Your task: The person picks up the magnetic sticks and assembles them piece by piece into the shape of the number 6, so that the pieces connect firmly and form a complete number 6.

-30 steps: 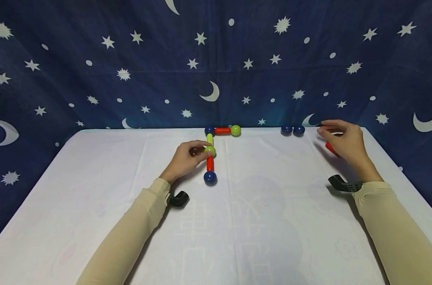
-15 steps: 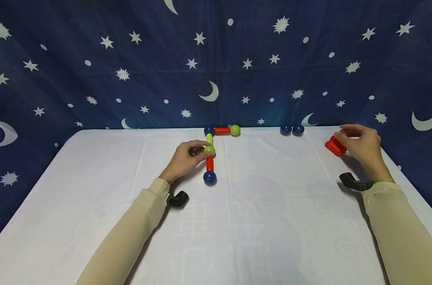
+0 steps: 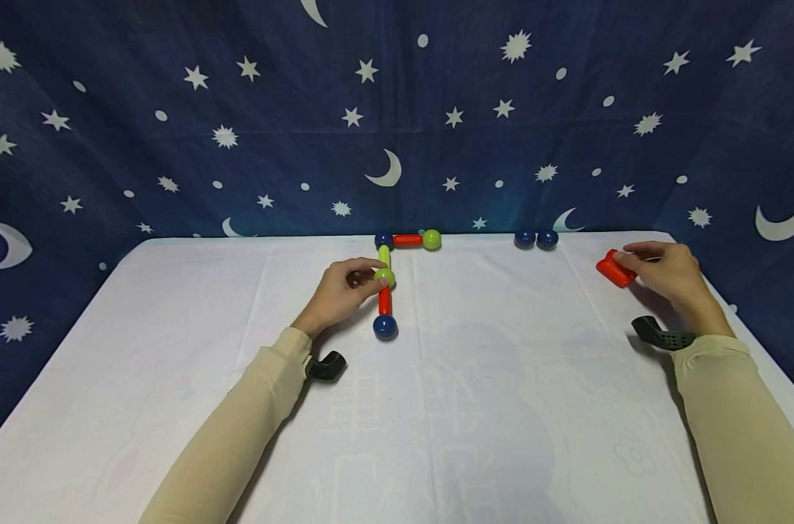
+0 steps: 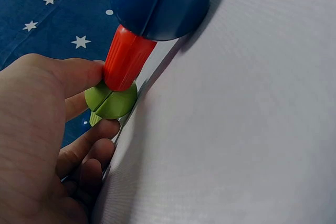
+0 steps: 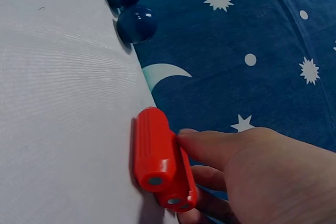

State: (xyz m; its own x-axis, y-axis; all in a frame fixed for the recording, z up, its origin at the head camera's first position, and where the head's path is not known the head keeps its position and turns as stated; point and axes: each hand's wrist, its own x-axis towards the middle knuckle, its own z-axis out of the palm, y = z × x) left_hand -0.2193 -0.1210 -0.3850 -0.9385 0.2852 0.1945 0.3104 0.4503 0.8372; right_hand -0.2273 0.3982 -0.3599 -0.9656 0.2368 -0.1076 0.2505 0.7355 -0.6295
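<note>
An L-shaped chain of balls and rods lies at the far middle of the white table (image 3: 174, 306). My left hand (image 3: 372, 278) pinches its middle green ball (image 3: 384, 276) between thumb and fingers. From that ball a red rod (image 3: 386, 300) runs to a blue ball (image 3: 385, 327) nearest me. In the left wrist view the green ball (image 4: 111, 100), red rod (image 4: 126, 56) and blue ball (image 4: 160, 1) show close up. My right hand (image 3: 627, 260) holds two red rods (image 3: 613, 268) lying side by side at the table's right edge; they appear as red rods (image 5: 153, 153) in the right wrist view.
Two loose blue balls (image 3: 536, 238) sit at the table's far edge, left of my right hand, and show as blue balls (image 5: 131, 9) in the right wrist view. A dark blue star-and-moon cloth (image 3: 397, 124) hangs behind and around the table.
My right hand has moved right and down, from beside the two blue balls to the red rods, and now grips them. My left hand and the chain stay still.
</note>
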